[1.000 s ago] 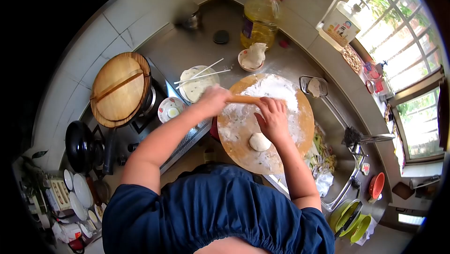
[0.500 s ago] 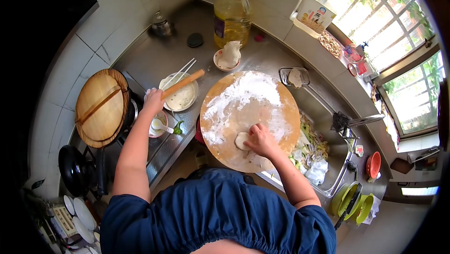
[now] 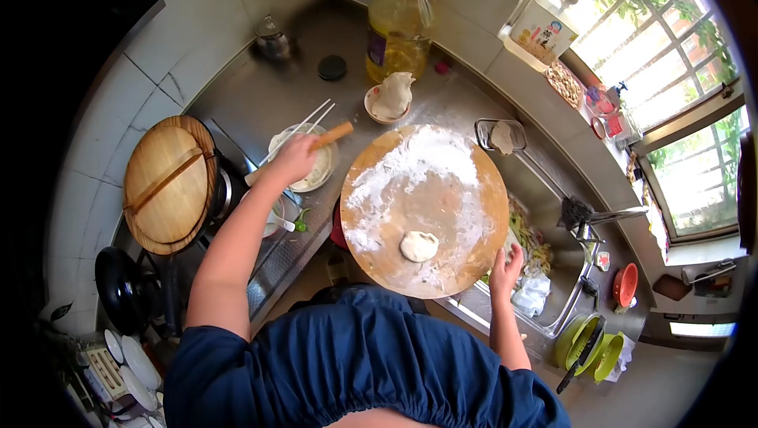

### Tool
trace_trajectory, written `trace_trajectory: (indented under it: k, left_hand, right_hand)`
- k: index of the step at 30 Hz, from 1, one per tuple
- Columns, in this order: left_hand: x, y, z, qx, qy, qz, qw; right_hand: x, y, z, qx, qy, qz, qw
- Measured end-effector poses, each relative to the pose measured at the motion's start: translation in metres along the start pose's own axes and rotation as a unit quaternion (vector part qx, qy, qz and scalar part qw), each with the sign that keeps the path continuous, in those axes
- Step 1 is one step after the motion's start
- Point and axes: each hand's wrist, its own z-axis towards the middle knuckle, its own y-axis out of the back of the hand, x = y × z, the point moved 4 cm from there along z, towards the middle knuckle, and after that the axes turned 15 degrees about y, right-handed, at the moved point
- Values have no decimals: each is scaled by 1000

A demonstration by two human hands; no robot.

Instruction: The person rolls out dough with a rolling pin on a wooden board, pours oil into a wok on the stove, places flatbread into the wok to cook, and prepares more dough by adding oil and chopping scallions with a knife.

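Note:
My left hand (image 3: 294, 159) is wrapped round the middle of a wooden rolling pin (image 3: 332, 134), above a bowl of pale filling (image 3: 322, 169) with white chopsticks (image 3: 319, 116) across it. On the round wooden board (image 3: 371, 266), dusted with flour (image 3: 430, 146), lies a small flattened piece of dough (image 3: 419, 246). Just off the board's right edge, my right hand (image 3: 504, 272) is open with its fingers apart, holding nothing. A bowl with a lump of dough (image 3: 392, 95) stands behind the board.
A sink (image 3: 568, 250) with vegetable scraps is at the right. A wooden-lidded pot (image 3: 166, 183) and a black pan (image 3: 126, 286) sit at the left. A large oil bottle (image 3: 397, 29) stands at the back. Green baskets (image 3: 608, 353) are at the lower right.
My right hand has let go of the dough and moved right, past the board's edge. My left hand has shifted right along the rolling pin, from its end to its middle.

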Motion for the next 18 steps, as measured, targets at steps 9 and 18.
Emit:
trace_trajectory:
  k: [9, 18]
  left_hand:
    - [-90, -85, 23, 105, 40, -18, 993]
    - [-119, -72, -34, 169, 219, -5, 961]
  right_hand:
    - [-6, -32, -67, -5, -263, 311, 913]
    - [-67, 1, -21, 89, -270, 344, 895]
